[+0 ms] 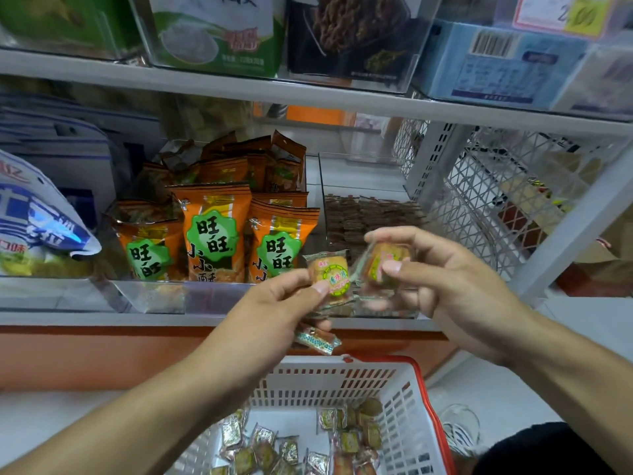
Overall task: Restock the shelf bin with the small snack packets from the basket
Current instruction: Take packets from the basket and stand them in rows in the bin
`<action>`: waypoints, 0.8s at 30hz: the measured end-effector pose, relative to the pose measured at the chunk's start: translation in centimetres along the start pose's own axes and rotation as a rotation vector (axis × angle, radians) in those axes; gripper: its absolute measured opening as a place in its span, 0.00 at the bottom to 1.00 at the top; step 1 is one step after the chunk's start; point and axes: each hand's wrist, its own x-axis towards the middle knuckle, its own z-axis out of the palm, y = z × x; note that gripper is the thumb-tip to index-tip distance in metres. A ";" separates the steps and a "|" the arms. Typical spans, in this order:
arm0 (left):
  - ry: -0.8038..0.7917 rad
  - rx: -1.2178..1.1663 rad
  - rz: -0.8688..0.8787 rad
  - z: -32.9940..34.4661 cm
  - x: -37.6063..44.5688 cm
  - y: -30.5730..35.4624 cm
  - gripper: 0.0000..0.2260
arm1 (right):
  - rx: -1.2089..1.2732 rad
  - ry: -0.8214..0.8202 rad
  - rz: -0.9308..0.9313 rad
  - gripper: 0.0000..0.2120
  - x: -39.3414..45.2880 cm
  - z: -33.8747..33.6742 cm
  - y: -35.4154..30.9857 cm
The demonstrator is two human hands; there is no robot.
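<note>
My left hand (274,306) grips a small stack of clear-wrapped snack packets (330,274), the top one orange with a green round label, another sticking out below my fingers. My right hand (442,279) pinches a single similar packet (380,260) between thumb and fingers, blurred, just right of the stack. Both hands hover in front of a clear shelf bin (363,186) that holds rows of small brown packets at its back. Below, a white basket with a red rim (423,389) contains several more small packets (291,450).
A neighbouring clear bin holds orange snack bags (215,228). A blue and white bag (37,217) lies at left. A white mesh shelf divider (486,200) stands at right. The upper shelf (308,94) carries clear bins of boxed goods.
</note>
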 end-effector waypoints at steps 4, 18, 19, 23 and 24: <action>-0.094 0.087 0.002 -0.1 -0.1 0.0 0.09 | -0.165 -0.109 0.050 0.25 -0.2 -0.9 0.1; -0.212 0.274 0.010 0.1 -0.2 0.2 0.26 | -0.461 -0.164 0.111 0.19 -0.6 -1.9 -0.1; -0.187 0.286 0.039 -0.1 -0.2 0.1 0.30 | -0.401 -0.178 0.130 0.18 -0.6 -2.3 -0.4; -0.198 0.232 0.081 -0.4 0.1 -0.3 0.44 | -0.186 -0.292 0.230 0.21 -0.6 -3.1 -0.4; -0.211 0.214 0.065 -0.4 0.2 -0.4 0.45 | -0.197 -0.308 0.222 0.21 -0.6 -3.0 -0.2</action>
